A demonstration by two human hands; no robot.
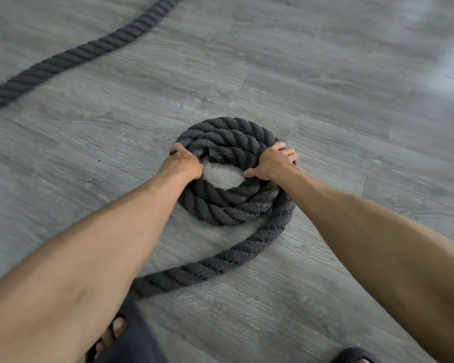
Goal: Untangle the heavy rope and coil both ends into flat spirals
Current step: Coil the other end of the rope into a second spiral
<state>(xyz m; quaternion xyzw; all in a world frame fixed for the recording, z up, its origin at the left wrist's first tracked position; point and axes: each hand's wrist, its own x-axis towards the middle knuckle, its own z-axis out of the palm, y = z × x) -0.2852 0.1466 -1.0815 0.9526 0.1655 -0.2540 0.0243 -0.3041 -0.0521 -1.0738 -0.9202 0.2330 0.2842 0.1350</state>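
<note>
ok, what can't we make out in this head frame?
All head view:
1. Tail: it runs under the left forearm, which hides where it goes next.
2. Far strand: motion-blurred and cut off by the left and top edges; any link to the coil is out of frame.
3. Left hand: its fingertips curl out of sight over the coil's outer side, so grip depth is unclear.
</note>
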